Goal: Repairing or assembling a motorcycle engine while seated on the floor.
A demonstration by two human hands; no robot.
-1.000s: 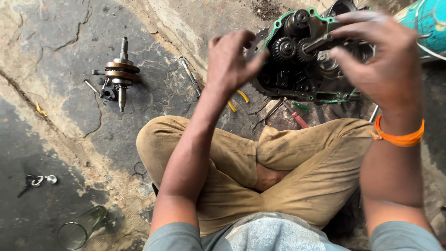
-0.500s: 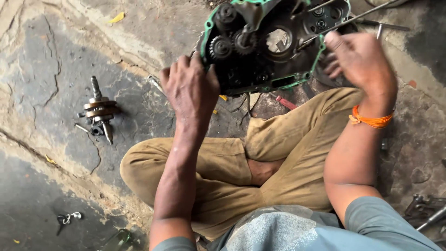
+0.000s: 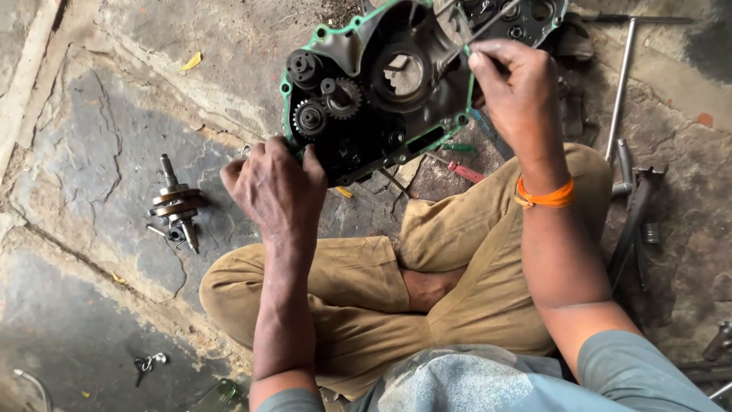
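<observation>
Engine casing [image 3: 381, 99], dark with a green gasket edge and small gears inside, is now seen lower and nearer the crossed legs than half a second ago, resting on the stone floor [image 3: 91, 152]. Its lower left edge is gripped by the left hand [image 3: 274, 187], fingers curled closed on it as before. The right hand [image 3: 515, 88] has been moved onto the upper part, where a thin metal rod [image 3: 488, 23] is pinched between fingertips. A crankshaft [image 3: 177, 204] lies well apart at the left, long tools [image 3: 621, 76] at the right.

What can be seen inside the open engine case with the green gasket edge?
Inside the engine case sit small gears at its left side and a large round opening in the middle. The right hand covers the case's right part; the dark lower interior is unclear.
</observation>
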